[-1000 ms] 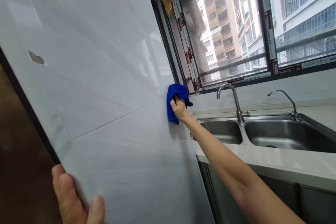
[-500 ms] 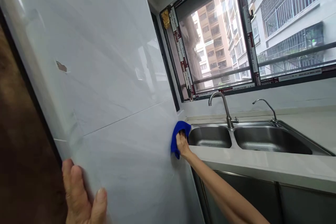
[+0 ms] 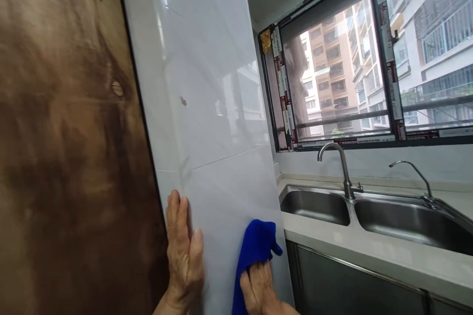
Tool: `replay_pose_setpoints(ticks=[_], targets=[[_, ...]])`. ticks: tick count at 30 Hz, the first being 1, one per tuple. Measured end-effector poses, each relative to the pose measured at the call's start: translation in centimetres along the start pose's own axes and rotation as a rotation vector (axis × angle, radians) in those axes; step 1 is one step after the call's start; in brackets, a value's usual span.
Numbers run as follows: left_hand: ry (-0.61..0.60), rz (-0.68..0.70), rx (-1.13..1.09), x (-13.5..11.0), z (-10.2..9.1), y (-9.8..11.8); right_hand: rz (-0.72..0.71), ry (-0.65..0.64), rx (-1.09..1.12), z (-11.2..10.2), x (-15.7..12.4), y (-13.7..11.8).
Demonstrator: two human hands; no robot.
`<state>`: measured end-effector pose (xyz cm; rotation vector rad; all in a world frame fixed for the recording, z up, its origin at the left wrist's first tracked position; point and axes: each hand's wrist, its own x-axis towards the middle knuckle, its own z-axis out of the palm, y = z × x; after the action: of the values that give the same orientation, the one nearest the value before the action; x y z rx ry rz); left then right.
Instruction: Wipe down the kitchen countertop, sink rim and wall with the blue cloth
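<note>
My right hand (image 3: 260,288) presses a blue cloth (image 3: 254,251) flat against the glossy white tiled wall (image 3: 218,123), low down beside the counter's end. The cloth sticks out above my fingers. My left hand (image 3: 184,253) lies flat on the same wall near its left edge, fingers straight and together, holding nothing.
A brown wooden panel (image 3: 66,147) fills the left. To the right runs a pale counter (image 3: 373,253) with a double steel sink (image 3: 369,216), a tall faucet (image 3: 342,167) and a thin faucet (image 3: 416,177). Dark cabinet doors (image 3: 347,288) sit below. A window (image 3: 351,74) faces apartment blocks.
My right hand has dragged the cloth down the wall and back toward me, from near the window to below counter height. My left hand has risen into view, and the camera has swung left.
</note>
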<state>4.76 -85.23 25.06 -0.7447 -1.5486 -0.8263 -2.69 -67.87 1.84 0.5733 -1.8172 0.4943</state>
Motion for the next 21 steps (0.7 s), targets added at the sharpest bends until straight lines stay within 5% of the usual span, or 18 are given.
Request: replay_pose_setpoints(ticks=[4,10,15,21], targets=[[0.162,-0.227,-0.252,0.4,-0.3,-0.1,-0.142,0.056,0.039,-3.0,5.2,-3.9],[0.384,-0.543,-0.582,3.3,-2.4,0.7,-0.318,0.124,0.201,-8.6,18.8,-10.2],[0.325,-0.507,-0.509,3.6,-3.3,0.7,-0.256,0.206,0.107,-11.8,28.0,-12.1],[0.297,-0.498,-0.463,3.2,-3.4,0.4,-0.18,0.202,-0.031,-13.7,35.1,-12.6]])
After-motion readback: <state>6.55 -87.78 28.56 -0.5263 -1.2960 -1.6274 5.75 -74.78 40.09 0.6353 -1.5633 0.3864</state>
